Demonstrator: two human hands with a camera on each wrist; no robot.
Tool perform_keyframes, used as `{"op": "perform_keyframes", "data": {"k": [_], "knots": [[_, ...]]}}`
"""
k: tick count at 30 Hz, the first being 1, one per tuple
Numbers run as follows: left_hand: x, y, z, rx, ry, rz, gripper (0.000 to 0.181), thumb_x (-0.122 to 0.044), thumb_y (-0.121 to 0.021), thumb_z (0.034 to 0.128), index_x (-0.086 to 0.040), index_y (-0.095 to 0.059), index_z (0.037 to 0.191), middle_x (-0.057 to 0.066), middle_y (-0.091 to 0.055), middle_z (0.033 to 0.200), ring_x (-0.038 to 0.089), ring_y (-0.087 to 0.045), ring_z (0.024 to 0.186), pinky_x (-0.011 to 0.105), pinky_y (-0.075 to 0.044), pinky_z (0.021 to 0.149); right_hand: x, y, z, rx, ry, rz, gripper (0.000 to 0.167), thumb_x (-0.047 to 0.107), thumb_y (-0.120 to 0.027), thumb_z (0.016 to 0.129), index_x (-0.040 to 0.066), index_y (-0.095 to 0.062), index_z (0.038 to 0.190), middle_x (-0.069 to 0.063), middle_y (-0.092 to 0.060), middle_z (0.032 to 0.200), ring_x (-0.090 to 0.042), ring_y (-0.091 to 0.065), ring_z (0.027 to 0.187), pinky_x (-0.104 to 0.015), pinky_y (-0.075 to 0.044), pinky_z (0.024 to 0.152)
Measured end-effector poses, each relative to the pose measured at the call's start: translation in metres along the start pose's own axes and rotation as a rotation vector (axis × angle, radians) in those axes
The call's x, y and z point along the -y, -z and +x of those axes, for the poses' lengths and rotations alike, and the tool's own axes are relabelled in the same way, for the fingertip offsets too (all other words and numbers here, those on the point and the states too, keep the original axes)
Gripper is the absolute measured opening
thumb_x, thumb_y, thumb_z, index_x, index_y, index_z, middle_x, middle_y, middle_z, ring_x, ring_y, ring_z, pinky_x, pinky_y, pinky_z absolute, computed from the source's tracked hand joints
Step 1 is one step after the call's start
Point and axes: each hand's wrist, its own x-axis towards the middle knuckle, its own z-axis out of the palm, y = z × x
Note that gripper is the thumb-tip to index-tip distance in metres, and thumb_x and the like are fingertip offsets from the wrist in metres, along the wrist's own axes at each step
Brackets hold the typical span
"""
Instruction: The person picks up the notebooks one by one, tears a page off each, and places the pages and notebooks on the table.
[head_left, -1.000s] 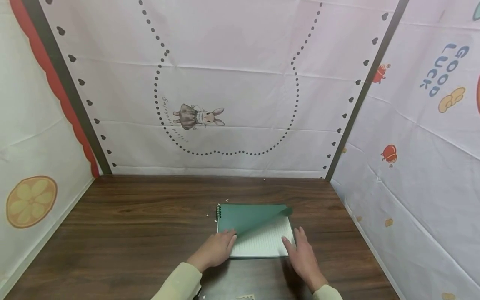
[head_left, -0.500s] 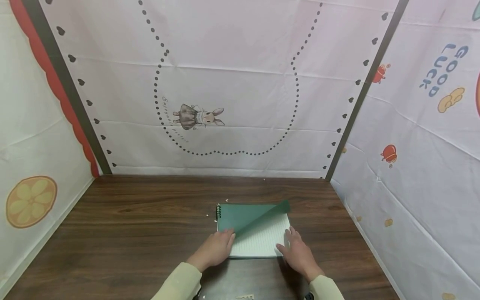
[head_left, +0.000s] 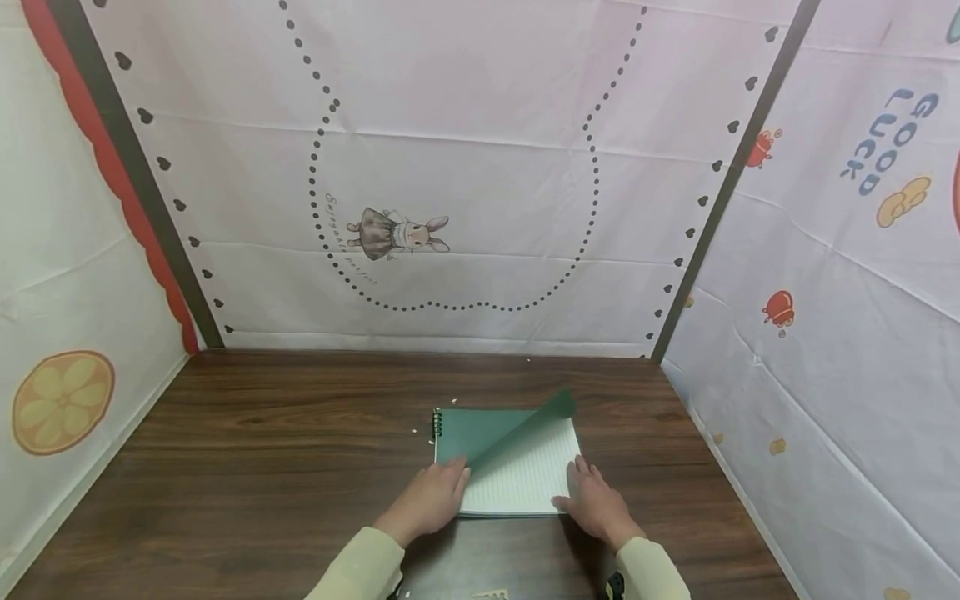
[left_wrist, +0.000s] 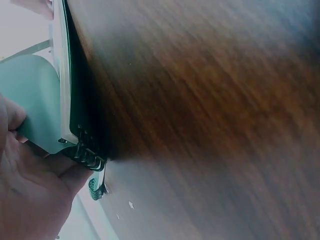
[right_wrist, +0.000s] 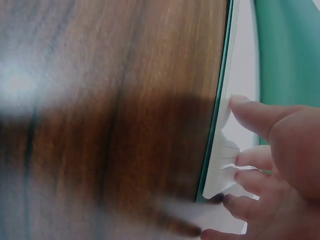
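A spiral notebook (head_left: 517, 483) lies on the table, its green cover (head_left: 480, 429) folded diagonally back, baring a lined white page. At its near left corner, the left hand (head_left: 431, 497) pinches the cover; the left wrist view shows that hand's thumb on the green cover (left_wrist: 35, 100) and fingers beside the black spiral rings (left_wrist: 87, 152). Fingers spread, the right hand (head_left: 597, 502) rests at the notebook's right edge. In the right wrist view, the right hand's thumb lies at the page edge (right_wrist: 242, 60), its other fingers around the corner.
Small white scraps (head_left: 453, 401) lie on the brown wooden table (head_left: 285, 467) beyond and left of the notebook. A grey surface (head_left: 502, 554) with a small pale piece (head_left: 491, 594) is at the near side. Printed cloth walls (head_left: 480, 192) surround the table.
The right hand has shifted left onto the notebook's right edge. The cover's free corner has lifted and moved left, showing more of the page. The left hand has barely moved.
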Motion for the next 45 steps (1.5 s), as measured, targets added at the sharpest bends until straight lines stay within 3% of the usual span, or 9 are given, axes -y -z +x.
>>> {"op": "perform_keyframes", "data": {"k": [6, 21, 31, 45], "knots": [[-0.003, -0.001, 0.000, -0.013, -0.023, 0.010, 0.037, -0.025, -0.040, 0.1034, -0.002, -0.059, 0.125, 0.018, -0.065, 0.123, 0.036, -0.063, 0.113, 0.051, -0.050, 0.096, 0.001, 0.003, 0.000, 0.035, 0.000, -0.056, 0.071, 0.035, -0.069, 0.088, -0.005, -0.044, 0.141, -0.028, -0.030, 0.153, -0.047, -0.032, 0.139, -0.062, -0.032, 0.109], [-0.003, 0.006, -0.007, -0.066, -0.004, -0.113, 0.039, -0.023, -0.039, 0.1041, 0.000, -0.056, 0.131, 0.021, -0.061, 0.130, 0.038, -0.059, 0.120, 0.053, -0.046, 0.101, 0.004, 0.006, 0.000, 0.016, 0.081, -0.073, 0.077, 0.040, -0.070, 0.087, -0.010, -0.044, 0.138, -0.032, -0.033, 0.150, -0.047, -0.041, 0.134, -0.060, -0.037, 0.106], [-0.003, 0.008, -0.014, -0.078, 0.002, -0.185, 0.040, -0.021, -0.039, 0.1042, -0.003, -0.051, 0.138, 0.018, -0.055, 0.139, 0.035, -0.056, 0.125, 0.051, -0.044, 0.105, 0.005, 0.008, 0.001, 0.056, 0.010, -0.025, 0.069, 0.037, -0.063, 0.092, -0.005, -0.042, 0.142, -0.030, -0.029, 0.153, -0.047, -0.035, 0.138, -0.063, -0.032, 0.108], [-0.003, 0.013, -0.032, -0.142, 0.014, -0.168, 0.042, -0.017, -0.043, 0.1022, -0.002, -0.046, 0.142, 0.017, -0.053, 0.142, 0.034, -0.056, 0.126, 0.049, -0.044, 0.105, 0.006, 0.005, 0.002, 0.051, 0.012, -0.056, 0.067, 0.035, -0.064, 0.092, -0.006, -0.044, 0.140, -0.030, -0.029, 0.153, -0.047, -0.034, 0.139, -0.063, -0.032, 0.109]]}}
